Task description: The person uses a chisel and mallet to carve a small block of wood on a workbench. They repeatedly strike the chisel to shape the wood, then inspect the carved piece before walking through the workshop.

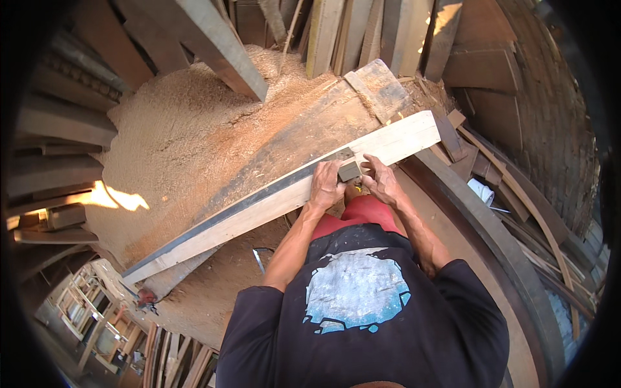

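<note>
A long pale wooden beam [394,139] with a dark strip along its upper face runs slantwise in front of me, from lower left to upper right. On it, close to my body, sits a small grey-brown wooden block [349,171]. My left hand [326,186] is closed around the block's left end, its fingers bent over the beam. At the block's right end, the curled fingers of my right hand [383,182] grip its edge, with the palm turned inward. The block's underside is hidden.
Beyond the beam lies a wide dusty board [310,129] with a cleat, beside a heap of sawdust [174,142]. Planks lean all around. A large curved timber [491,226] arcs on my right, near a white container [480,190]. A reddish clamp-like object [147,297] is at the beam's left end.
</note>
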The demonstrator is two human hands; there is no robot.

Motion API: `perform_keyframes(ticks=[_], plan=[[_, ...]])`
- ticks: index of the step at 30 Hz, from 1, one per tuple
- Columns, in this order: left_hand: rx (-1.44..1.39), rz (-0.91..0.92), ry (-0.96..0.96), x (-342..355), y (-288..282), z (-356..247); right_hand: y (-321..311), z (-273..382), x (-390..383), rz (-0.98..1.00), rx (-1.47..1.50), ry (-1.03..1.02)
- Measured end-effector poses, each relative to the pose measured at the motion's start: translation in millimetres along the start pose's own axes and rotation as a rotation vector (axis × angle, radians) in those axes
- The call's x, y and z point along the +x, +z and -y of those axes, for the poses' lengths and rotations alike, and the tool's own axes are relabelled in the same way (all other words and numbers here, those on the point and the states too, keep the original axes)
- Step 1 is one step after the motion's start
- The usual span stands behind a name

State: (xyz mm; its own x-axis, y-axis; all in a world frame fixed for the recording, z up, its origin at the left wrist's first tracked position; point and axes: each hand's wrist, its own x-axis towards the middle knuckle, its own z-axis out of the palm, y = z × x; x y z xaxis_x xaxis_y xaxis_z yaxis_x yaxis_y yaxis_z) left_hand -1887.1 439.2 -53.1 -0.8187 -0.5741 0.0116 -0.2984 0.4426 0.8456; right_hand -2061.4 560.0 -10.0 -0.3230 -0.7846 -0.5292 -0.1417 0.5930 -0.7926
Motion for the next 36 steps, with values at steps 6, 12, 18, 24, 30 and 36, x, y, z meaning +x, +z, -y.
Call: perform_keyframes(ticks=[6, 12, 18, 24, 30, 36], plan=[[0.063, 0.060, -0.043, 2.5, 0.0, -7.5, 3.0, -17.6, 3.3, -0.039, 0.201, 0.122], [0.132, 0.055, -0.034, 7.3, 1.1, -18.4, 0.8, -11.9, 12.5, -0.024, 0.051, -0.027], [0.159, 0.050, -0.009, 6.6, 3.5, -12.1, -5.3, -13.2, 21.0, 0.047, -0.045, -0.054], [0.153, 0.084, -0.006, 4.2, -0.5, -5.2, -13.3, -64.3, -6.7, -0.001, 0.295, 0.450], [0.167, 0.037, 0.001, 1.4, 2.3, -4.9, -46.2, -140.1, 8.4, -0.269, 1.078, 0.541], [0.172, 0.014, -0.003, 8.7, 0.4, -5.3, -48.7, -128.0, 55.1, -0.486, 1.043, 0.391]])
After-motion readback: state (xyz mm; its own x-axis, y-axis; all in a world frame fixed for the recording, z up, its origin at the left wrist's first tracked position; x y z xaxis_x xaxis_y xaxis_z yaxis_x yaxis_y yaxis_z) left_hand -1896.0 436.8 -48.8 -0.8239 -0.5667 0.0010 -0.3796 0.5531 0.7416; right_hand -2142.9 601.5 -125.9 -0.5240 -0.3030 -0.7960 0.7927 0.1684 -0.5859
